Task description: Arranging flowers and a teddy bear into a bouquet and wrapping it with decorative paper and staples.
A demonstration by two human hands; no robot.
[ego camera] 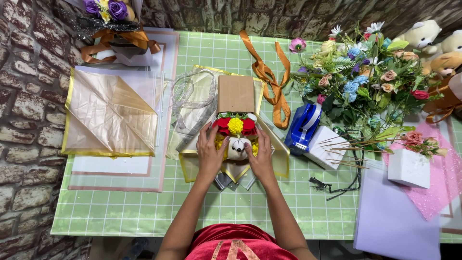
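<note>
A small bouquet [236, 126] lies on the green checked table [144, 207], with red and yellow flowers and a small white plush bear [237, 147] at its near end. A brown cardboard piece [236, 93] covers its far end. Gold-edged wrapping sheets [186, 166] lie under it. My left hand [210, 153] presses the left side of the bouquet by the bear. On the right side my right hand [261, 156] holds the wrapping against the bear. Both hands have their fingers curled around the bundle.
Folded gold wrapping paper [108, 113] lies at the left on white sheets. An orange ribbon [269, 77], a blue tape dispenser [302, 127], artificial flowers [361, 82], white foam blocks [409, 168], plush bears [433, 41] and lilac paper [394, 216] crowd the right. A finished bouquet [113, 24] stands far left.
</note>
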